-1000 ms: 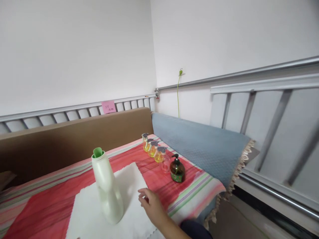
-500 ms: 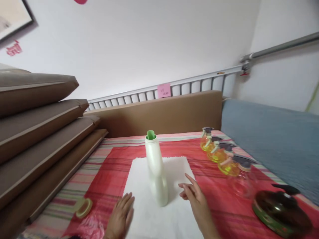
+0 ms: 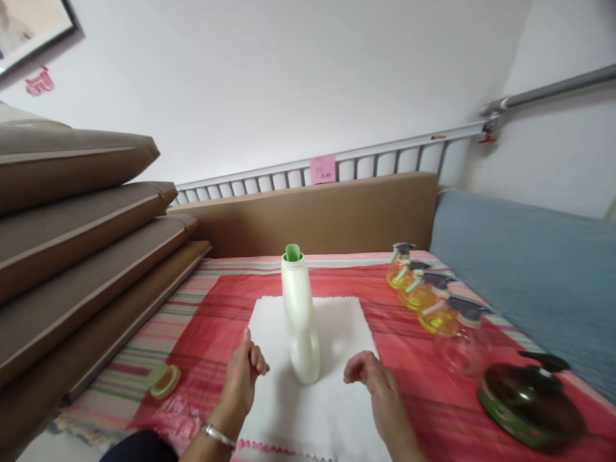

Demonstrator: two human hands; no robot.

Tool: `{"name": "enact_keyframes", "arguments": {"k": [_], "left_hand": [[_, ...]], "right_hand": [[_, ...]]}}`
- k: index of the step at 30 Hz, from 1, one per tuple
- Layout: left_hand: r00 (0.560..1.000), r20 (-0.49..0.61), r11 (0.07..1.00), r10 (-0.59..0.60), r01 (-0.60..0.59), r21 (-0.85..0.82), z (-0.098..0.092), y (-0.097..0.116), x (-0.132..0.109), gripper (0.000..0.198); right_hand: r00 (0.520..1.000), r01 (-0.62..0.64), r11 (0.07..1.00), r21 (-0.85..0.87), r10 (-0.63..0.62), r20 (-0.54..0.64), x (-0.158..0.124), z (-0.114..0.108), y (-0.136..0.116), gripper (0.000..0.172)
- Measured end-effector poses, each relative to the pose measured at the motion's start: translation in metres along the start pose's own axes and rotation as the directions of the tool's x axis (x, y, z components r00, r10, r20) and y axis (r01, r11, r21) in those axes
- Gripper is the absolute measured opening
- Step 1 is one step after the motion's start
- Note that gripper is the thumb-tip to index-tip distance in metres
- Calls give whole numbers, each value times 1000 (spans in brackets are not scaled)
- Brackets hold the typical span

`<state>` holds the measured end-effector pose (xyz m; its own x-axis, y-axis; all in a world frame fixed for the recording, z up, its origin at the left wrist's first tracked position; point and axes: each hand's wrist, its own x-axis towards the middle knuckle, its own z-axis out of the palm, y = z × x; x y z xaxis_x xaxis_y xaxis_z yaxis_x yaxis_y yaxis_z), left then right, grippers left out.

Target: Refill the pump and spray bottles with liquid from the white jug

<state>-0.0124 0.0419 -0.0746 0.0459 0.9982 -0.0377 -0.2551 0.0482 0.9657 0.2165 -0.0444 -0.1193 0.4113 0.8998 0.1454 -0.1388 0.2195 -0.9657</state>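
While the glossy pale bottle (image 3: 301,321) with green spout (image 3: 292,253) stands upright between loosely spread left grip (image 3: 256,350) and right grip (image 3: 359,370), spray bottles (image 3: 437,319) line the right.

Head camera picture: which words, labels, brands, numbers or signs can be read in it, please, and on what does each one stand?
Pink note: "311", probably; the handwriting below is too small to read.
Green label on the brown pump bottle: too blurred to read.
Red wall marking: unreadable.
White bottle: no visible text.
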Motion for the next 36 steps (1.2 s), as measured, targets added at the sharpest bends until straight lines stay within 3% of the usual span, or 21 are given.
{"name": "enact_keyframes", "arguments": {"k": [3,6,11,18,21,25,30,32,36], "left_hand": [[990,53,980,-127,134,-145,2,-7,-4,61],[979,48,965,-199,205,-164,-8,-10,-2,62],[988,3,978,-153,152,-140,-17,-3,-4,63],[985,-48,980,-167,160,-116,-7,-8,-8,58],[986,-34,982,-166,162,-94,-4,-7,-8,52],[996,-68,997,-64,61,-40,-5,1,-9,40],[991,-120,998,-52,49,-26,-12,-7,-12,43],[993,-119,999,-26,22,-30,-16,-14,-12,44],[994,-106,999,-35,33,-22,-19,-19,-10,50]], "right_hand": [[999,-40,999,-8,40,14,-4,0,-2,64],[995,-87,996,-33,88,35,-5,3,0,67],[991,-115,989,-91,121,63,-2,5,8,70],[980,-128,980,-153,149,134,2,1,14,68],[985,-91,979,-181,115,130,1,3,11,62],[992,0,967,-255,32,119,-2,5,6,43],[991,109,942,-317,-80,103,-3,3,8,25],[988,150,932,-329,-131,79,-2,1,13,28],[975,221,912,-345,-219,43,1,-1,22,51]]}}
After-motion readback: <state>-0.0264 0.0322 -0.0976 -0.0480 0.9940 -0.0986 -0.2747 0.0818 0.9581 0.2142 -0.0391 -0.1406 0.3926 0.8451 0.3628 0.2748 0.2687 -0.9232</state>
